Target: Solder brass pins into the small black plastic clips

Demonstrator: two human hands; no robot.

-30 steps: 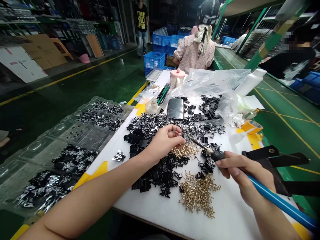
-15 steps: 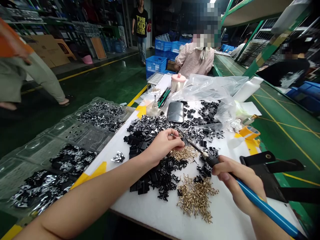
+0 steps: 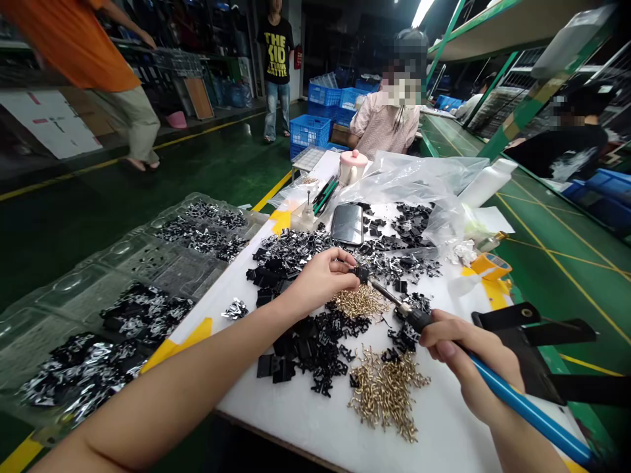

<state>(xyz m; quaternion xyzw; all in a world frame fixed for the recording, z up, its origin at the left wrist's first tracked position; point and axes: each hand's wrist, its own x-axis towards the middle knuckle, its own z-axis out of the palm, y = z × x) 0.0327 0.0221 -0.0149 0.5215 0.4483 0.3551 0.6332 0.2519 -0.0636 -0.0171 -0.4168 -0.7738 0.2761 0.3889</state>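
My left hand (image 3: pixel 328 279) is closed, pinching a small black plastic part (image 3: pixel 363 274) between thumb and fingers. A soldering iron (image 3: pixel 497 381) with a blue handle and black collar lies gripped in my right hand (image 3: pixel 470 348). Its metal tip points up and left, right at the black part; whether they touch I cannot tell. Below the tip sits a small heap of brass-coloured bent pins (image 3: pixel 362 302). A larger pile of the same brass pins (image 3: pixel 389 391) lies nearer me. Loose black parts (image 3: pixel 315 355) spread between the piles and my left forearm.
A phone (image 3: pixel 347 223) lies amid black and silvery clips (image 3: pixel 296 248). Behind are a lidded mug (image 3: pixel 353 169), clear plastic bags (image 3: pixel 409 177) and a white bottle (image 3: pixel 488 182). Clear trays of parts (image 3: pixel 148 263) stand left. A black stand (image 3: pixel 522 348) is at right. Other people are around.
Both hands stay in nearly the same place; the black part shows more clearly at my left fingertips. The person in orange on the left has walked rightward.
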